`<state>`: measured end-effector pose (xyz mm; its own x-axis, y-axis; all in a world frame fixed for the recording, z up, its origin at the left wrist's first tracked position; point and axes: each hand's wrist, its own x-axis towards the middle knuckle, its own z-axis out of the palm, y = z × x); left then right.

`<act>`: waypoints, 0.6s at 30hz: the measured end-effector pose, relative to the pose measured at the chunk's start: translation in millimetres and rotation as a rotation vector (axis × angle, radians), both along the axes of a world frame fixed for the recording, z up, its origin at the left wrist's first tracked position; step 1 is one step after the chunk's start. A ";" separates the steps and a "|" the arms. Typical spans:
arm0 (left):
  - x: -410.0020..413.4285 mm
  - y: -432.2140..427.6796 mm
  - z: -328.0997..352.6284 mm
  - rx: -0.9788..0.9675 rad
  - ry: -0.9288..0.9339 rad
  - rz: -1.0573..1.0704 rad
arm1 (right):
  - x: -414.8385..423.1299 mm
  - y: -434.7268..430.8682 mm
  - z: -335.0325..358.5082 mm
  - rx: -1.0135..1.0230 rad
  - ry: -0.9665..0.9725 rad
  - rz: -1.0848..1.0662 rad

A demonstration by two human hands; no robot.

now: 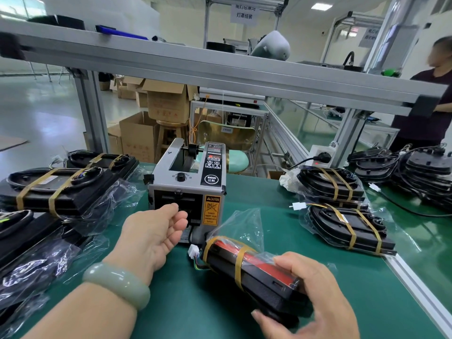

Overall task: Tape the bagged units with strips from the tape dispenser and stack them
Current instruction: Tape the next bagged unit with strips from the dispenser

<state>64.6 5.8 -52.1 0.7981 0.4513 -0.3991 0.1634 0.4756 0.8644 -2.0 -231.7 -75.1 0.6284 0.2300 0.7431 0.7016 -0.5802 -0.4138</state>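
A grey automatic tape dispenser [187,189] stands at the middle of the green table [186,302]. My left hand [151,233] is at its front outlet, fingers relaxed and loosely curved, holding nothing that I can see. My right hand [313,299] grips a black and red bagged unit [249,267] on its edge, just right of the dispenser, with two yellowish tape bands around it. A white connector on coloured wires sticks out of its far end.
Taped bagged units are stacked at the left [58,189] and at the right [340,209]. Loose plastic bags with black units [36,253] lie at the near left. Bare black units [411,172] pile up at the far right. A person [430,106] stands beyond the frame.
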 end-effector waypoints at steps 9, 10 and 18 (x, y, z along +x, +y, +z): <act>10.1 -5.1 -5.7 0.062 0.048 0.107 | -2.3 4.1 -0.9 -0.067 -0.041 0.024; 7.3 -6.1 -4.4 0.047 0.039 0.100 | -2.8 3.6 -0.7 -0.065 -0.056 0.020; -71.4 -21.1 21.2 0.043 -0.147 -0.284 | -6.9 12.8 0.7 -0.052 0.004 -0.058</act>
